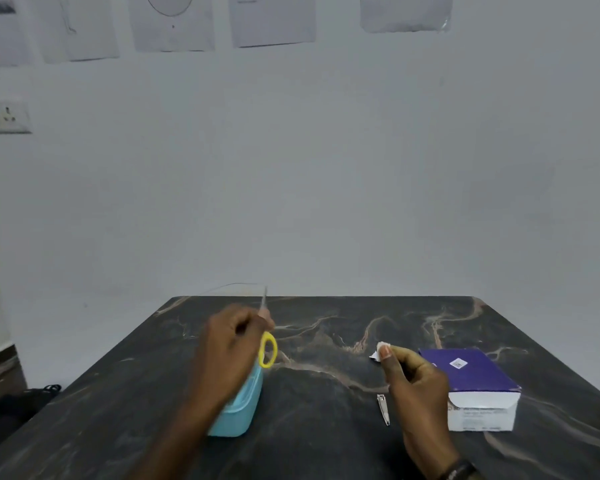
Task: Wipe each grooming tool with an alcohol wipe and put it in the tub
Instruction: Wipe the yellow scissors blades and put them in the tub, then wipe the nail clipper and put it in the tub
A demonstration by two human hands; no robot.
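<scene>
My left hand grips small scissors with yellow handles, blades pointing up and blurred, directly above the light blue tub. My forearm hides most of the tub's opening. My right hand pinches a small white alcohol wipe between thumb and fingers, held above the dark marbled table. A silver nail clipper lies flat on the table just left of my right wrist.
A purple-and-white box of wipes stands at the right, close to my right hand. A white wall rises behind the table's far edge. Dark objects lie on the floor at lower left.
</scene>
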